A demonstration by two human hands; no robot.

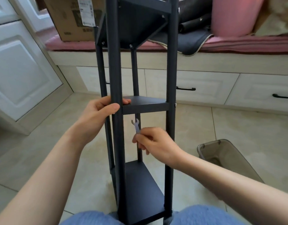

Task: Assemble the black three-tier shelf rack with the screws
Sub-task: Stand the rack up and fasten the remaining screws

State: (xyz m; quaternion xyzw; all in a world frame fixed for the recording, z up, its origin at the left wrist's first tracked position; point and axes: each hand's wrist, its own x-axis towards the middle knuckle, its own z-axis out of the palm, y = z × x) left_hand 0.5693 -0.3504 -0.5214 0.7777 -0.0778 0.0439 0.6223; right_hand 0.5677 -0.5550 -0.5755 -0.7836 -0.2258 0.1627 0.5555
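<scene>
The black three-tier shelf rack (144,106) stands tilted between my knees, its posts running from the bottom of the view to the top. My left hand (97,114) grips the near left post at the middle shelf, fingers wrapped round it. My right hand (153,142) pinches a small silver flat wrench (136,125), jaws pointing up, just below the middle shelf between the posts. A silver screw head (175,105) shows on the right post at the middle shelf. More screw heads (131,45) sit under the upper shelf.
A grey plastic bin (221,153) lies on the tiled floor at the right. Behind the rack runs a window bench with drawers (205,90), carrying a cardboard box (73,17), a pink cushion (234,15) and dark fabric. White cabinet doors (18,67) stand at the left.
</scene>
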